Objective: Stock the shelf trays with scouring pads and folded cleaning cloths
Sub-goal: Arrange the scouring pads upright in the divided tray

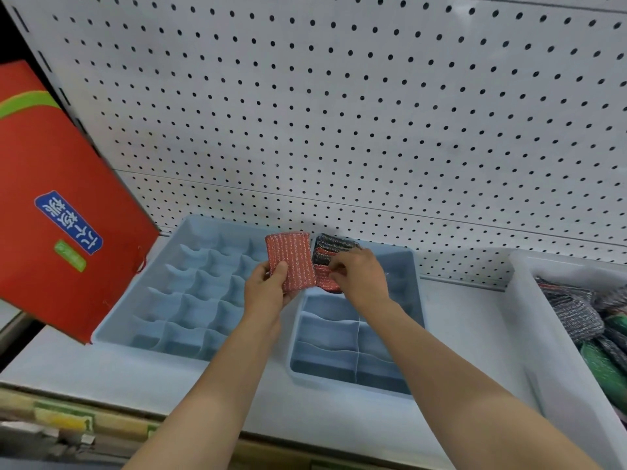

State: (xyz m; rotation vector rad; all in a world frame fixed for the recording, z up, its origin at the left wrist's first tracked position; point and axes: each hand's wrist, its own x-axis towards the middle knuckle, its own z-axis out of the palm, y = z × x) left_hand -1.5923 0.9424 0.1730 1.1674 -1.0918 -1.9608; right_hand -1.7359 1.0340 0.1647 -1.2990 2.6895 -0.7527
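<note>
Scouring pad (291, 261), red: light, soft; left hand (268, 289) pinches lower edge. Right hand (361, 278) grips dark pads (330, 251).

We face a white pegboard wall (373, 113) above a pale shelf (458, 320), a red box (51, 198) leaning left.

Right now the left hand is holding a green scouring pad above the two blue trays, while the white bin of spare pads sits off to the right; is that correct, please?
Not quite: in the head view the scouring pad in the left hand is red, not green. The two blue trays and the white bin on the right are as you say.
</note>
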